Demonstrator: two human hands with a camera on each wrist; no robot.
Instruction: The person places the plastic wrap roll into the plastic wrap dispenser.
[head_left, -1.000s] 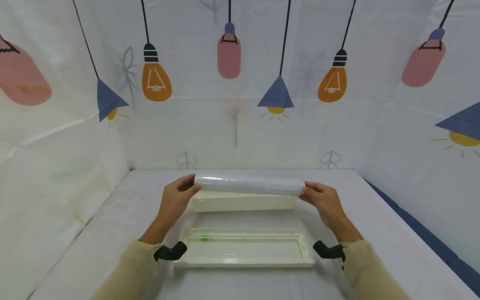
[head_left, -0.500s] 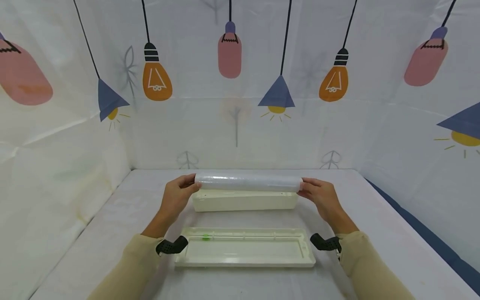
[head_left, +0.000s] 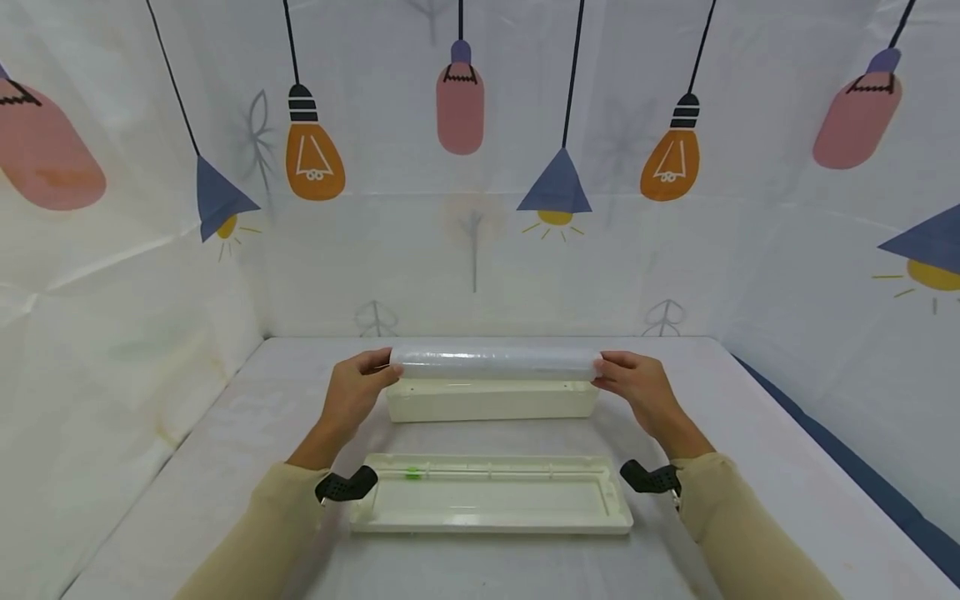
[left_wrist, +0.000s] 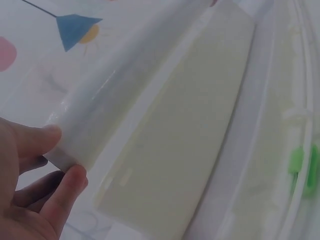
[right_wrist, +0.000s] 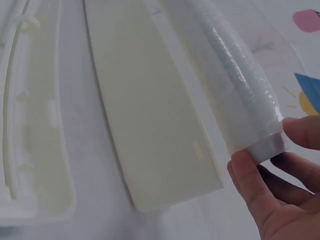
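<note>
Head view: the left hand (head_left: pixel 351 398) and right hand (head_left: pixel 636 389) are each holding one end of the film roll (head_left: pixel 495 363) level just above the open box (head_left: pixel 491 402), the lid (head_left: pixel 491 505) lying nearer on the surface (head_left: pixel 187 467). Left wrist view: thumb and fingers (left_wrist: pixel 65 192) are pinching the roll's end in a narrow grip. Right wrist view: fingers (right_wrist: pixel 250 185) are gripping the other end likewise.

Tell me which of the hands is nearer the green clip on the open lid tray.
Left. The green clip sits at the tray's left end, below the left hand gripping that end of the film roll. The right hand grips the roll's far end.
</note>
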